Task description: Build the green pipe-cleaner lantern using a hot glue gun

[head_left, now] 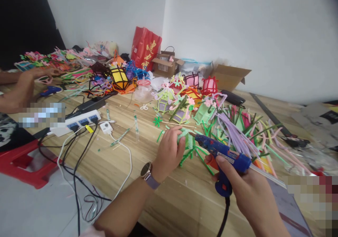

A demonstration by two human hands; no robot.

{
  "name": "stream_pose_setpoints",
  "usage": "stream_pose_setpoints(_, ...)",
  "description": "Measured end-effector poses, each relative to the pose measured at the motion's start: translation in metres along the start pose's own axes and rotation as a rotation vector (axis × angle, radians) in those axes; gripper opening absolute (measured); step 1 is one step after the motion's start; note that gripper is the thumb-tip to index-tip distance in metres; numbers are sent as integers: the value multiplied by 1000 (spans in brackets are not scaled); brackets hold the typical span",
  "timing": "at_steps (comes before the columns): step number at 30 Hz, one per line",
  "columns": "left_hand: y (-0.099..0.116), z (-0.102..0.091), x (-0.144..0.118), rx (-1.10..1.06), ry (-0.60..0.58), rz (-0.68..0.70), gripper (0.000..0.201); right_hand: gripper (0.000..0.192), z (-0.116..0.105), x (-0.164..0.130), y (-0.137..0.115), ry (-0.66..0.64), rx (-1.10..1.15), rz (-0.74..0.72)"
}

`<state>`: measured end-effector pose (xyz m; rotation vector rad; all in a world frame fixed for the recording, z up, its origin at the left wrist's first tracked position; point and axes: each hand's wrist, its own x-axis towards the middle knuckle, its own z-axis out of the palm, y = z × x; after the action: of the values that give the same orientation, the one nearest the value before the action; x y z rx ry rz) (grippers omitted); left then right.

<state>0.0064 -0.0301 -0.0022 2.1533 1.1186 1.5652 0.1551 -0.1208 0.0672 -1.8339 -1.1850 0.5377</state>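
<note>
My right hand is wrapped round a blue hot glue gun, with a finger at its orange trigger. The nozzle points left and meets, or nearly meets, a light green pipe-cleaner piece; whether they touch I cannot tell. That piece has darker green stems spreading below it on the table. My left hand, with a watch on its wrist, grips the green piece from the left, fingers curled over its top. Just behind stand several small pipe-cleaner lanterns, among them a mint green lantern.
A bundle of lilac pipe cleaners lies right of the glue gun. On the left are a white power strip with cables and a red stool. A co-worker's hands work at the far left. Cardboard boxes and a red bag stand by the wall.
</note>
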Motion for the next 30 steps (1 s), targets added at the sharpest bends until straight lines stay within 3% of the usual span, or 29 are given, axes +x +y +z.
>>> stream_pose_setpoints(18,0,-1,0,34,-2,46,10,69,-10,12,21,-15,-226,-21)
stream_pose_setpoints(30,2,-1,0,51,1,59,9,69,-11,13,18,10,-271,-7)
